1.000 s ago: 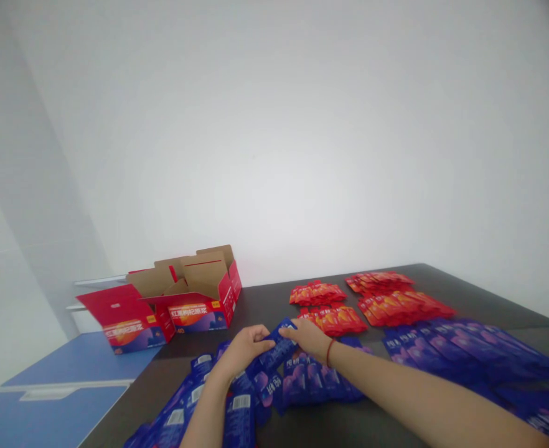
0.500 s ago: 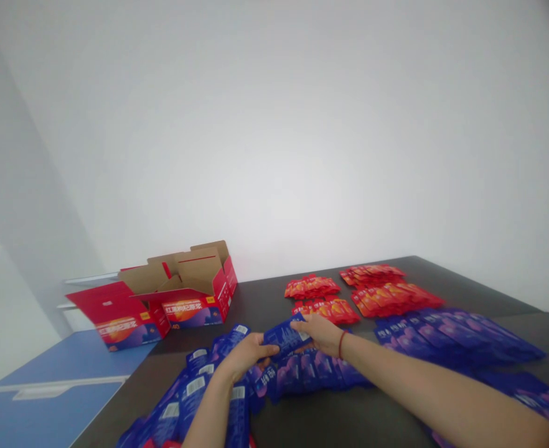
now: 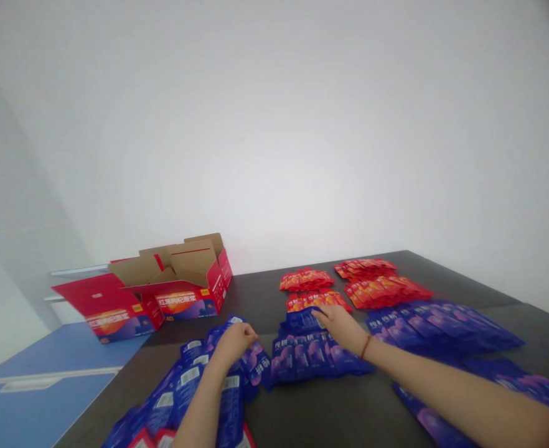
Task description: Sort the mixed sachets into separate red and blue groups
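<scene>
My right hand (image 3: 342, 325) pinches the edge of a dark blue pouch (image 3: 299, 321), held over the far end of a row of blue pouches (image 3: 305, 356) that lie overlapping, printed faces up. To the left, my left hand (image 3: 237, 341) hovers over a loose pile of blue pouches (image 3: 188, 386), many showing white barcode labels. Its fingers are curled together and no pouch shows in them. A blue pouch with its printed face up (image 3: 257, 366) lies between the pile and the row.
Red pouches lie in several groups, one behind the row (image 3: 319, 301) and others farther right (image 3: 381, 290). More blue pouches (image 3: 442, 326) are fanned out at the right. An open red carton (image 3: 188, 305) and another red box (image 3: 120, 323) stand back left, by a blue cabinet (image 3: 83, 354).
My left hand has let go of the blue pouch and drawn back left over the pile. My right hand has carried the pouch rightward to the row's far end.
</scene>
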Demonstrator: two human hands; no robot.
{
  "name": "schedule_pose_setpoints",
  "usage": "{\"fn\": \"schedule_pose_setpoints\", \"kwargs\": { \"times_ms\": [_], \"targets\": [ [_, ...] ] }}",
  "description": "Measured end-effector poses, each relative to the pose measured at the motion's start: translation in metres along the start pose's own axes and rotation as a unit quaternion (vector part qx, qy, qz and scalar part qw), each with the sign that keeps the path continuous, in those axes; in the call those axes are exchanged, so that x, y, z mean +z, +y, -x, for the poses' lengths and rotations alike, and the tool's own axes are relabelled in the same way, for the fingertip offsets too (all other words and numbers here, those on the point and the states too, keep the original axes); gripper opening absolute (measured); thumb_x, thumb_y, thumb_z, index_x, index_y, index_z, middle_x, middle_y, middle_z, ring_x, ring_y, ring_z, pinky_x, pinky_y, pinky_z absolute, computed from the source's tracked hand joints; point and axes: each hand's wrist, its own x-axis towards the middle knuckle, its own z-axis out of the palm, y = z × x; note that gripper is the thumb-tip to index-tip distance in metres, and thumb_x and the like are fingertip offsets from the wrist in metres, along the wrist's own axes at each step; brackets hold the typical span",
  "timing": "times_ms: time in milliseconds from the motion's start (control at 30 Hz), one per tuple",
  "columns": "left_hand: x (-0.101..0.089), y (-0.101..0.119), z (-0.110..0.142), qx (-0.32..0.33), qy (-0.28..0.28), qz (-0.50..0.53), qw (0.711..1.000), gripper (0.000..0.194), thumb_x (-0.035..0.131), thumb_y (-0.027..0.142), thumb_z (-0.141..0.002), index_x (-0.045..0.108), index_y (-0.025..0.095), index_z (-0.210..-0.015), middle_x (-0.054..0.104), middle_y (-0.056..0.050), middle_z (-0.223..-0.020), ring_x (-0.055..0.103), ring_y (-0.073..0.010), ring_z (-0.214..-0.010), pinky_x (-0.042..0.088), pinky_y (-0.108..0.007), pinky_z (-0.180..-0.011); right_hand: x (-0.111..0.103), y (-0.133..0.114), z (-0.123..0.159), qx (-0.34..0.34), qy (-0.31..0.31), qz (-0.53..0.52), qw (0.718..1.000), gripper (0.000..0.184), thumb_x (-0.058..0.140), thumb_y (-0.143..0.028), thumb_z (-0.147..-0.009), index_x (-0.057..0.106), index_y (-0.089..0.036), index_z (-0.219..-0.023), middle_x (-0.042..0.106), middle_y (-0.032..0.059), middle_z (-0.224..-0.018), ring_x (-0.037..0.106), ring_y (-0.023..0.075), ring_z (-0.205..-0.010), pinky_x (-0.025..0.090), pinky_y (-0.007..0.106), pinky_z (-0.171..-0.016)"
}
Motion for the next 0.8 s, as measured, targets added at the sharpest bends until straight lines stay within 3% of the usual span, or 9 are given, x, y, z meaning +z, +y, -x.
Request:
{"fn": "schedule_pose_setpoints", "kwargs": {
  "times_ms": [67,167,300,533,800],
  "targets": [
    [-0.001,-0.008,0.001,-0.029,0.031,-0.037,0.998,0.022,0.053,0.031,-0.074,0.064,0.014,-0.084,0.069,-0.01,-0.086,0.063,-0.0235,-0.083,0.043,-0.029,-0.069,0.0,0.005,0.005,-0.094,-0.011,0.152,0.984,0.031,0.041,-0.019,-0.089,0.06,-0.014,-0.114,0.066,0.0141,-0.109,0.061,0.0241,-0.1,0.046,0.041,-0.089],
    [0.002,-0.013,0.005,-0.058,0.042,-0.082,0.994,0.031,0.059,0.035,-0.072,0.063,0.015,-0.094,0.068,-0.014,-0.1,0.062,-0.028,-0.096,0.044,-0.032,-0.075,0.011,0.014,0.018,-0.222,-0.056,0.34,0.912,0.044,0.039,-0.006,-0.084,0.052,-0.011,-0.125,0.059,0.0168,-0.122,0.057,0.0243,-0.11,0.049,0.037,-0.086],
    [0.009,-0.012,0.009,-0.072,0.031,-0.114,0.99,0.033,0.059,0.038,-0.072,0.063,0.016,-0.096,0.068,-0.014,-0.103,0.061,-0.0286,-0.1,0.044,-0.033,-0.078,0.037,0.023,0.039,-0.258,-0.069,0.415,0.87,0.044,0.04,-0.004,-0.081,0.054,-0.006,-0.123,0.059,0.0197,-0.121,0.059,0.0274,-0.107,0.052,0.039,-0.08],
    [0.008,-0.013,0.008,-0.068,0.012,-0.126,0.99,0.038,0.062,0.034,-0.069,0.061,0.014,-0.101,0.066,-0.015,-0.107,0.061,-0.0291,-0.1,0.044,-0.033,-0.078,0.051,0.019,0.053,-0.234,-0.096,0.429,0.867,0.039,0.054,-0.022,-0.082,0.058,-0.005,-0.117,0.062,0.0199,-0.116,0.061,0.03,-0.097,0.053,0.038,-0.069],
    [0.005,-0.029,0.004,-0.07,-0.004,-0.098,0.993,0.05,0.072,0.027,-0.058,0.06,0.015,-0.105,0.064,-0.012,-0.112,0.059,-0.0271,-0.104,0.043,-0.027,-0.08,0.054,0.019,0.05,-0.207,-0.088,0.426,0.876,0.043,0.051,-0.036,-0.086,0.058,-0.007,-0.118,0.061,0.02,-0.118,0.059,0.0306,-0.102,0.052,0.039,-0.073]
  ]
}}
